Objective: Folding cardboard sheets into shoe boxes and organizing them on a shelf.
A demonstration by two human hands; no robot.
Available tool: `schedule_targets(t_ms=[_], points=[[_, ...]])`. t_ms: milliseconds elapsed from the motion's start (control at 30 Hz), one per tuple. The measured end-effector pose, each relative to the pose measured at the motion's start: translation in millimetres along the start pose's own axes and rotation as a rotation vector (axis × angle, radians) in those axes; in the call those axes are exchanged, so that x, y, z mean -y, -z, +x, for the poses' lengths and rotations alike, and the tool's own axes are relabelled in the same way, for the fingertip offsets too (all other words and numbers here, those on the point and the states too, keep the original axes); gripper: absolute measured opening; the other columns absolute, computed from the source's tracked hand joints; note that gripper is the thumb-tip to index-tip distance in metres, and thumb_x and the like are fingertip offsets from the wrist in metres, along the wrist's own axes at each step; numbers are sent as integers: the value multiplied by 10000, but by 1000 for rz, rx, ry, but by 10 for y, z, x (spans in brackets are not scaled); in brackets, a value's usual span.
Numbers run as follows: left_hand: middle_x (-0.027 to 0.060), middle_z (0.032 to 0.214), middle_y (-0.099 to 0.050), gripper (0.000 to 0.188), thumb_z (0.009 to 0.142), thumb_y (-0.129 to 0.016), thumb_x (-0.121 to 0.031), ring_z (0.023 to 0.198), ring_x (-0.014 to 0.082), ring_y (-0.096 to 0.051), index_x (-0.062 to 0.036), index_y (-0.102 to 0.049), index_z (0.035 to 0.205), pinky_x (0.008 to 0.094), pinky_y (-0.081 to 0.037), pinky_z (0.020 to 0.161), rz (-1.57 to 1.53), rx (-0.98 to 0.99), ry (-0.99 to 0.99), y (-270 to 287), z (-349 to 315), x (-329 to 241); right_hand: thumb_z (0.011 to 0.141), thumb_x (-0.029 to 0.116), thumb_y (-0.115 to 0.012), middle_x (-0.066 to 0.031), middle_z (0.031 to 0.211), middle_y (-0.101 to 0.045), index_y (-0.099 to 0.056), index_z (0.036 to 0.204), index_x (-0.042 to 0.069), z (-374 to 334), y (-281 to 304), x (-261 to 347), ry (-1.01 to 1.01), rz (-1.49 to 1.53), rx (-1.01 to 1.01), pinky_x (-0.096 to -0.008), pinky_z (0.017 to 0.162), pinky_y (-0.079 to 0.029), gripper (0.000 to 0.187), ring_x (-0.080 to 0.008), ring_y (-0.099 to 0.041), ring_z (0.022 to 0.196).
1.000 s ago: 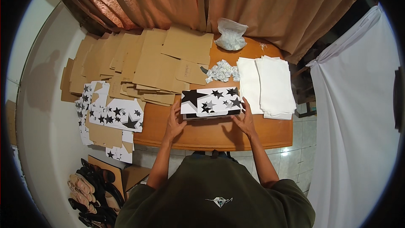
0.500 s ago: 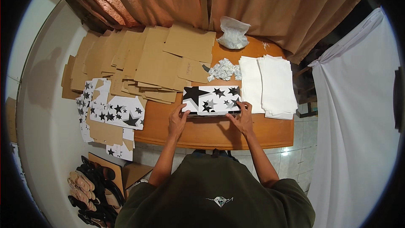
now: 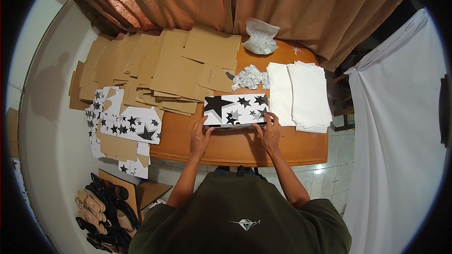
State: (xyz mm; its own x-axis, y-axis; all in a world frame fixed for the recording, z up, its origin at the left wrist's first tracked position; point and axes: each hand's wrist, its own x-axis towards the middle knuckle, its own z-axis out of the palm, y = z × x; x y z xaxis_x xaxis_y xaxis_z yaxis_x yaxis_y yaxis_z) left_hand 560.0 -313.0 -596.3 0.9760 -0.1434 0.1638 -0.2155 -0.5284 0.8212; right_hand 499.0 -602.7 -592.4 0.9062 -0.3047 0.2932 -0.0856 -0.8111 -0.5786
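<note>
A white cardboard box (image 3: 240, 109) with black and grey stars sits on the wooden table in front of me, its lid down. My left hand (image 3: 201, 137) holds the box's near left corner, thumb along the front side and fingers at the left end. At the near right corner my right hand (image 3: 269, 134) grips the box, fingers on the lid's edge and thumb against the front. The front side lies in shadow, so its lower part is hard to make out.
Flat brown cardboard pieces (image 3: 174, 70) overlap at the left, with star-printed sheets (image 3: 129, 124) nearer me. Behind the box lie small white packets (image 3: 249, 77) and a clear plastic bag (image 3: 261, 37). White sheets (image 3: 308, 94) are stacked at the right. Shoes (image 3: 106, 211) stand below left.
The white strip along the lid's front edge no longer shows, and the lid sits flush there. Both hands have shifted slightly at the front corners; the box stays in place.
</note>
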Motion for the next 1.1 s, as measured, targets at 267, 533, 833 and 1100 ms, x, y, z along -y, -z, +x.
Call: schedule_targets(t_ms=[267, 533, 833, 1100], points=[[159, 1184, -597, 615, 868, -704, 8, 1039, 328, -610, -128, -508, 1436, 421, -515, 880, -298, 8, 233, -176, 63, 121, 852, 240, -818, -241, 1361, -493, -584, 1337, 55, -41, -30, -238, -43, 234, 16, -475, 993, -492, 569, -410, -516, 1244], [179, 1087, -530, 572, 851, -669, 57, 1043, 369, -578, -122, -568, 1384, 441, -500, 883, 123, -1, 23, -163, 52, 98, 819, 9, -783, -198, 1333, -511, -617, 1310, 75, -44, -95, -365, -69, 236, 81, -416, 943, -522, 522, -369, -582, 1148], [187, 1140, -536, 446, 905, -644, -35, 1101, 387, -563, -74, -606, 1348, 466, -475, 945, 131, 15, 15, -127, 3, 38, 894, 121, -737, -211, 1315, -524, -553, 1392, 31, -9, 53, -250, -13, 315, 64, -388, 943, -536, 538, -349, -589, 1154], [160, 1128, -602, 399, 999, -639, -223, 1083, 357, -578, -91, -608, 1374, 455, -453, 962, 102, 31, 32, -53, 85, -76, 950, 159, -686, -191, 1325, -574, -490, 1434, -4, -74, 2, -452, -381, 722, 70, -387, 954, -552, 547, -278, -589, 1184]])
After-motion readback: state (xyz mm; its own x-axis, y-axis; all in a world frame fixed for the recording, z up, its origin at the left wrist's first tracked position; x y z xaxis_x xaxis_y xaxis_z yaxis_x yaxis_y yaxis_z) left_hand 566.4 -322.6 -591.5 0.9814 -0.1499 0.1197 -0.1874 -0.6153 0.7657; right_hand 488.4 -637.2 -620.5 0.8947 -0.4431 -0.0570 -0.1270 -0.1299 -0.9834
